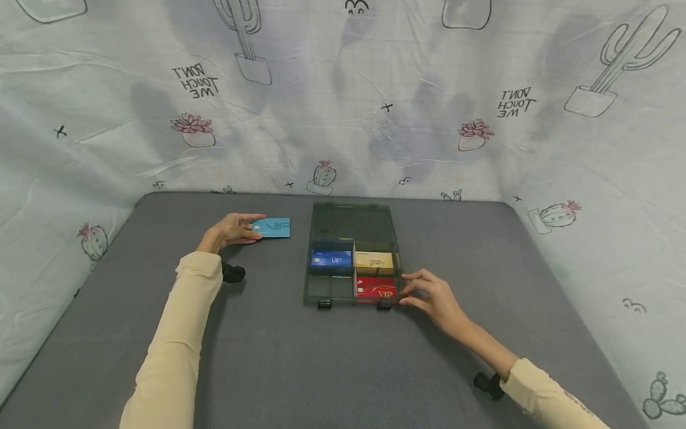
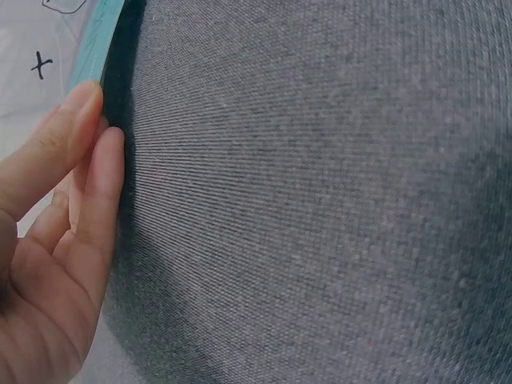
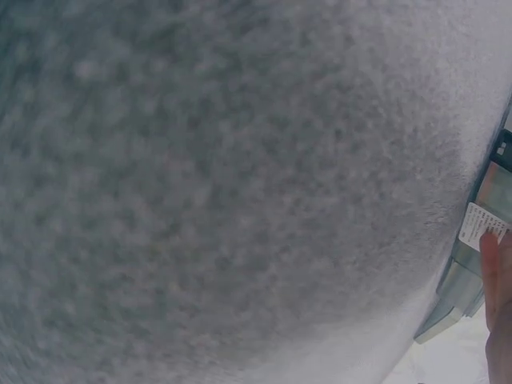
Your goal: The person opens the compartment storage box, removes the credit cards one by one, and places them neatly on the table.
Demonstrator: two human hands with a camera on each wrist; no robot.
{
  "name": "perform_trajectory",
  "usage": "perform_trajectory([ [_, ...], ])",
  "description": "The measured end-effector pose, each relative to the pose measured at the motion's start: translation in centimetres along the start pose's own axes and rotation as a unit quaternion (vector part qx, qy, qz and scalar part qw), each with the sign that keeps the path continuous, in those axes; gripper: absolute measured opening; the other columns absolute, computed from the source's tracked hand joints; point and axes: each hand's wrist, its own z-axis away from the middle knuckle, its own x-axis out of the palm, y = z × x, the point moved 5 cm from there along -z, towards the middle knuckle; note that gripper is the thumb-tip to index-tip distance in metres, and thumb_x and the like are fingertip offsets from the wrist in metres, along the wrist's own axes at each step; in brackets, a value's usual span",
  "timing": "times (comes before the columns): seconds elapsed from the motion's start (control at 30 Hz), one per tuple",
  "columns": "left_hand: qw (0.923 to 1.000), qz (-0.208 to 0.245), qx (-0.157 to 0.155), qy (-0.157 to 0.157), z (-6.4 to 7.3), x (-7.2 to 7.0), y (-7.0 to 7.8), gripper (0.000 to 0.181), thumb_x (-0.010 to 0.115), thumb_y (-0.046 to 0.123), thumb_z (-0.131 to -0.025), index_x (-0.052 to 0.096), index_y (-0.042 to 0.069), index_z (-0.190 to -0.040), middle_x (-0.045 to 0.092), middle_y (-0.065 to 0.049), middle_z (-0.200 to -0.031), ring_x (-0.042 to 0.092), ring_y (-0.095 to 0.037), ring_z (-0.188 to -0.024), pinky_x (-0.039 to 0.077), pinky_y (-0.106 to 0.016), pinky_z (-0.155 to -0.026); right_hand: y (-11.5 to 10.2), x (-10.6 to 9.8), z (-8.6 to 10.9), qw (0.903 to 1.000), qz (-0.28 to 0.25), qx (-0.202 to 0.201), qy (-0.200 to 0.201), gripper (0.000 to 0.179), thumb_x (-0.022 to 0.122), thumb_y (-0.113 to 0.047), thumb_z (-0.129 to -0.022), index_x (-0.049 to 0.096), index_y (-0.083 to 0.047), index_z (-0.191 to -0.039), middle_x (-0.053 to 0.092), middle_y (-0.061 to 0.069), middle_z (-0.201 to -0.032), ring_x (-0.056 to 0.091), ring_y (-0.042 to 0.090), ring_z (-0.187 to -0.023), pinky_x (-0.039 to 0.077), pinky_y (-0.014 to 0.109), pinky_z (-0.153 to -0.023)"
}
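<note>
My left hand pinches a light blue VIP card by its left edge, left of the box. In the left wrist view the thumb lies against the card's edge, close over the cloth. A dark translucent plastic box lies with its lid folded back. Its compartments hold a dark blue VIP card, a gold card and a red VIP card; the front-left one is bare. My right hand touches the box's right side with loosely bent fingers, beside a white label.
A grey cloth covers the table. Behind and at both sides hangs a pale curtain with cactus prints. Two latches stick out from the box's front edge. Black wrist devices sit at both forearms.
</note>
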Motion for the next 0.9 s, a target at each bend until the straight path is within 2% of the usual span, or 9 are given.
perform_trajectory([
  [0.17, 0.9999, -0.010, -0.006, 0.004, -0.1, 0.1, 0.0, 0.067, 0.061, -0.005, -0.091, 0.031, 0.005, -0.149, 0.010, -0.032, -0.152, 0.061, -0.019, -0.109, 0.052, -0.029, -0.086, -0.1, -0.2, 0.0, 0.9997, 0.020, -0.008, 0.009, 0.018, 0.082, 0.004, -0.066, 0.070, -0.004, -0.077, 0.063, 0.017, -0.097, 0.064, 0.037, -0.092, 0.056, 0.037, -0.060],
  [0.33, 0.9997, -0.021, -0.013, 0.001, -0.1, 0.2, 0.2, 0.067, 0.061, -0.005, -0.091, 0.030, 0.003, -0.149, 0.008, -0.032, -0.152, 0.036, -0.038, -0.133, 0.052, -0.030, -0.086, -0.2, -0.3, 0.1, 0.9997, 0.022, -0.002, 0.005, 0.018, 0.082, 0.004, -0.066, 0.070, -0.004, -0.077, 0.063, 0.017, -0.096, 0.064, 0.036, -0.094, 0.057, 0.038, -0.061],
  [0.4, 0.9995, -0.026, -0.018, 0.002, -0.1, 0.3, 0.3, 0.066, 0.061, -0.005, -0.091, 0.031, 0.003, -0.149, 0.009, -0.032, -0.152, 0.038, -0.037, -0.132, 0.053, -0.028, -0.085, -0.2, -0.3, 0.1, 0.9998, 0.019, 0.004, 0.002, 0.018, 0.082, 0.004, -0.067, 0.070, -0.004, -0.077, 0.063, 0.017, -0.097, 0.065, 0.036, -0.093, 0.057, 0.038, -0.061],
  [0.47, 0.9991, -0.036, -0.023, 0.006, -0.2, 0.3, 0.5, 0.066, 0.062, -0.004, -0.090, 0.032, 0.003, -0.148, 0.012, -0.032, -0.152, 0.050, -0.031, -0.124, 0.053, -0.027, -0.083, -0.2, -0.3, 0.0, 0.9998, 0.017, 0.011, 0.000, 0.017, 0.082, 0.004, -0.067, 0.070, -0.004, -0.077, 0.063, 0.017, -0.097, 0.066, 0.034, -0.090, 0.057, 0.038, -0.061],
  [0.53, 0.9982, -0.054, -0.023, 0.010, -0.4, 0.3, 0.9, 0.065, 0.063, -0.004, -0.090, 0.034, 0.001, -0.147, 0.018, -0.033, -0.151, 0.060, -0.021, -0.106, 0.053, -0.026, -0.081, -0.2, -0.3, 0.0, 0.9997, 0.016, 0.015, -0.002, 0.017, 0.082, 0.004, -0.067, 0.070, -0.004, -0.077, 0.063, 0.017, -0.098, 0.066, 0.032, -0.088, 0.057, 0.038, -0.061],
  [0.6, 0.9965, -0.079, -0.018, 0.017, -0.5, 0.4, 1.2, 0.063, 0.065, -0.003, -0.088, 0.037, 0.000, -0.145, 0.031, -0.034, -0.142, 0.060, -0.010, -0.088, 0.054, -0.025, -0.077, -0.2, -0.4, -0.1, 0.9997, 0.016, 0.017, -0.001, 0.017, 0.082, 0.003, -0.067, 0.070, -0.004, -0.077, 0.063, 0.017, -0.098, 0.067, 0.029, -0.085, 0.057, 0.038, -0.061],
  [0.67, 0.9922, -0.122, -0.009, 0.024, -0.7, 0.4, 1.6, 0.061, 0.066, -0.002, -0.088, 0.040, -0.002, -0.143, 0.039, -0.033, -0.135, 0.055, -0.007, -0.080, 0.054, -0.024, -0.073, -0.2, -0.5, -0.2, 0.9997, 0.017, 0.016, -0.001, 0.017, 0.082, 0.003, -0.067, 0.070, -0.005, -0.077, 0.063, 0.017, -0.098, 0.067, 0.028, -0.084, 0.057, 0.038, -0.060],
  [0.73, 0.9851, -0.169, -0.002, 0.030, -0.9, 0.4, 1.8, 0.059, 0.067, 0.000, -0.088, 0.043, -0.002, -0.141, 0.043, -0.033, -0.129, 0.056, -0.013, -0.082, 0.055, -0.024, -0.072, -0.3, -0.5, -0.3, 0.9998, 0.017, 0.015, 0.000, 0.017, 0.081, 0.003, -0.067, 0.070, -0.005, -0.077, 0.063, 0.017, -0.098, 0.067, 0.027, -0.083, 0.057, 0.037, -0.060],
  [0.9, 0.9604, -0.274, 0.012, 0.049, -1.4, 0.4, 2.0, 0.058, 0.072, 0.010, -0.086, 0.049, 0.002, -0.138, 0.041, -0.034, -0.138, 0.055, -0.037, -0.113, 0.054, -0.036, -0.081, -0.2, -0.7, -0.4, 0.9998, 0.012, 0.017, -0.001, 0.018, 0.082, 0.004, -0.067, 0.070, -0.005, -0.077, 0.063, 0.018, -0.098, 0.067, 0.026, -0.082, 0.057, 0.037, -0.060],
])
